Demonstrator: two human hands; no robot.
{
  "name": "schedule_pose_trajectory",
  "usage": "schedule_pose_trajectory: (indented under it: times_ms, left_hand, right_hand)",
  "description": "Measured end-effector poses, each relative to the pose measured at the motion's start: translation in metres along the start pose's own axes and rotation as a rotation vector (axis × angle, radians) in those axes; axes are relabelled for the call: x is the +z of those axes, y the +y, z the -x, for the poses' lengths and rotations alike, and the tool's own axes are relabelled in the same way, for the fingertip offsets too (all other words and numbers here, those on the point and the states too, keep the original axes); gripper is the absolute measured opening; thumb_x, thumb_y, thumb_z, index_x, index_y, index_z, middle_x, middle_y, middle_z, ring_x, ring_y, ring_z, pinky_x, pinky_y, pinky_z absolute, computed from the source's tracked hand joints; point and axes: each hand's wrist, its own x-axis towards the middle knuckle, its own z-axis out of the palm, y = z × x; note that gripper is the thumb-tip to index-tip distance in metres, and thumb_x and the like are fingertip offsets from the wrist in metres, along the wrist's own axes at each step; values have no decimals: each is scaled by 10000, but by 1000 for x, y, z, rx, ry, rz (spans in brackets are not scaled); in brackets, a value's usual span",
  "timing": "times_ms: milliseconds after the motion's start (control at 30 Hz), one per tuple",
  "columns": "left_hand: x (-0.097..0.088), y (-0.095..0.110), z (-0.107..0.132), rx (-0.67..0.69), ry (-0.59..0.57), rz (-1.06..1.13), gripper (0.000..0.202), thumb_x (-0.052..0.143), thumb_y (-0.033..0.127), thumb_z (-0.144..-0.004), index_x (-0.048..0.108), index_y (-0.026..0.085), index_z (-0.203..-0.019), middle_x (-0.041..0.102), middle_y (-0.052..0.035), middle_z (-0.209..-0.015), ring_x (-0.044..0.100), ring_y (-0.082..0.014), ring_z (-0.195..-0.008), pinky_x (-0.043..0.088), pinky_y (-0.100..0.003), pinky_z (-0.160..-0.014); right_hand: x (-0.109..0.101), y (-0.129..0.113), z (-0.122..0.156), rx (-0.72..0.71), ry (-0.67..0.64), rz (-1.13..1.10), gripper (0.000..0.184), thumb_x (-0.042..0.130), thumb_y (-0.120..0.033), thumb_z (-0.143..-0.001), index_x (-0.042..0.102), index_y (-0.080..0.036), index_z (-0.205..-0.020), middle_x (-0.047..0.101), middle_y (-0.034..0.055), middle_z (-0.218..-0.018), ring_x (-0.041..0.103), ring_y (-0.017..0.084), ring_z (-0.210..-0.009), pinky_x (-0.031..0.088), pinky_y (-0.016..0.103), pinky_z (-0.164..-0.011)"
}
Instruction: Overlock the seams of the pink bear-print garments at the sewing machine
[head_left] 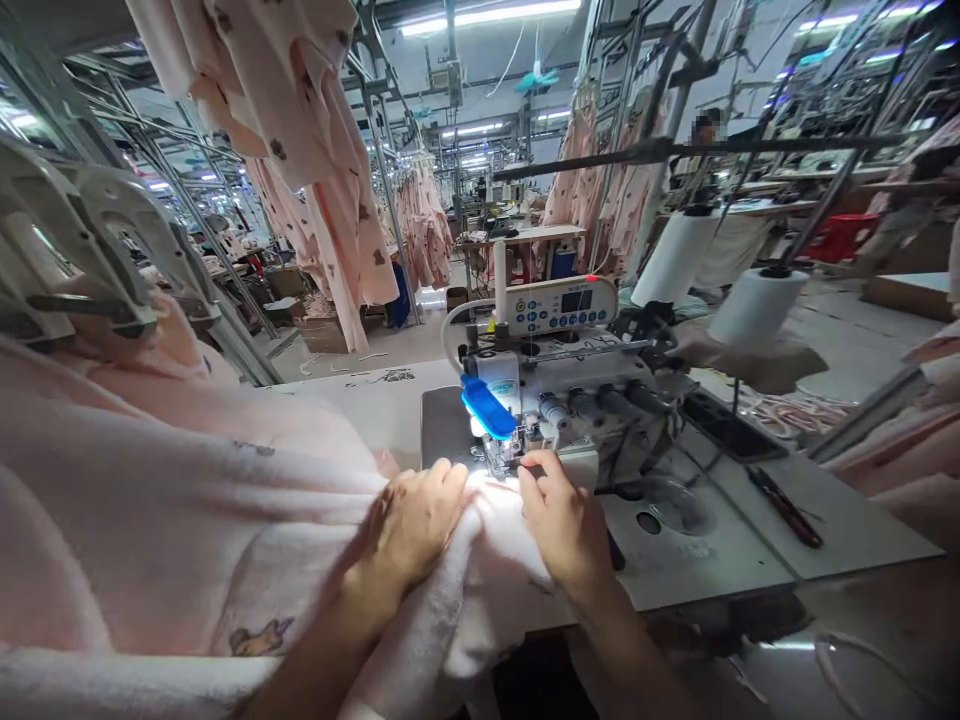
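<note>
Pale pink fleece fabric (pixel 300 560) with small brown animal motifs spreads from the left over the table edge and up to the sewing machine (pixel 570 370). My left hand (pixel 420 510) is closed on the fabric just left of the lit needle area, its fingertips partly hidden. On the other side, my right hand (pixel 555 510) pinches the fabric's edge close to the presser foot (pixel 499 455). A blue plastic guard (pixel 489 406) sits above the stitching spot. The needle itself is too small to make out.
Two white thread cones (pixel 757 305) stand behind the machine at right. Thread snips (pixel 787 508) lie on the white table (pixel 720 570). Grey hanger clamps (pixel 112 250) hold fabric at left, and pink garments (pixel 315 170) hang beyond. A person (pixel 705 140) is in the background.
</note>
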Motion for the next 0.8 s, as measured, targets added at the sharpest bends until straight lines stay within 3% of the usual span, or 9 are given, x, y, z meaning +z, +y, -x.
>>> schedule_pose_trajectory:
  times_ms: [67, 133, 233, 300, 433, 500, 567, 667, 800]
  left_hand:
    - [-4, -3, 4, 48, -16, -1, 284, 308, 332, -946, 515, 212, -793, 560, -1, -754, 523, -162, -597, 284, -310, -530]
    - [-8, -3, 9, 114, -37, 24, 295, 292, 332, -952, 508, 217, -788, 554, 3, -744, 527, -153, -577, 276, -308, -509]
    - [-11, -3, 11, 157, -64, 33, 301, 277, 330, -958, 502, 222, -791, 549, 14, -727, 530, -151, -546, 255, -309, -482]
    - [-9, -6, 6, 132, -69, 9, 286, 287, 329, -956, 511, 222, -813, 551, 18, -738, 527, -150, -539, 247, -306, -473]
    - [-3, -16, -5, 120, -16, 0, 270, 335, 329, -942, 532, 204, -806, 566, -8, -803, 543, -172, -679, 357, -301, -589]
    - [-7, -15, -1, 117, 74, 49, 225, 381, 298, -926, 539, 195, -803, 586, -37, -945, 538, -201, -839, 396, -329, -724]
    - [-17, -7, 11, 112, 198, 141, 179, 392, 214, -909, 540, 192, -810, 585, -51, -1010, 525, -205, -890, 401, -335, -765]
    - [-35, 14, 32, 169, 266, 317, 223, 335, 123, -884, 533, 205, -824, 590, -19, -779, 525, -167, -703, 390, -282, -627]
    - [-36, 33, 42, 50, 173, 425, 218, 372, 180, -892, 512, 211, -728, 547, 28, -614, 509, -137, -558, 326, -252, -535]
  right_hand:
    - [-4, 3, 3, -62, 92, 1, 187, 455, -324, -895, 600, -206, -910, 610, 3, -581, 577, 176, -538, 328, 263, -508]
    - [-8, 5, 10, -231, 211, -59, 203, 473, -324, -903, 627, -201, -855, 617, 26, -689, 573, 165, -635, 383, 262, -585]
    - [-7, 7, 20, -472, 158, -91, 223, 466, -292, -914, 673, -215, -881, 547, 34, -715, 519, 173, -713, 400, 277, -659]
    - [-2, 6, 20, -452, 92, -61, 221, 485, -303, -909, 675, -211, -973, 514, 29, -699, 500, 183, -712, 398, 293, -666]
    - [5, 5, 13, -305, 166, 20, 245, 511, -332, -897, 665, -181, -1013, 536, 45, -747, 510, 208, -754, 393, 326, -703]
    - [3, 7, 17, -312, 212, -23, 267, 486, -362, -908, 659, -176, -987, 548, 54, -784, 514, 208, -771, 393, 325, -717]
    - [-2, 12, 29, -352, 205, -124, 298, 450, -401, -919, 653, -187, -954, 545, 53, -794, 510, 200, -765, 391, 314, -704]
    - [-8, 18, 53, -333, 23, -383, 355, 438, -496, -898, 646, -210, -931, 542, 55, -844, 510, 201, -802, 404, 309, -711]
    - [-7, 16, 72, -4, -459, -940, 624, 404, -732, -781, 625, -164, -920, 550, 70, -851, 526, 214, -793, 439, 294, -642]
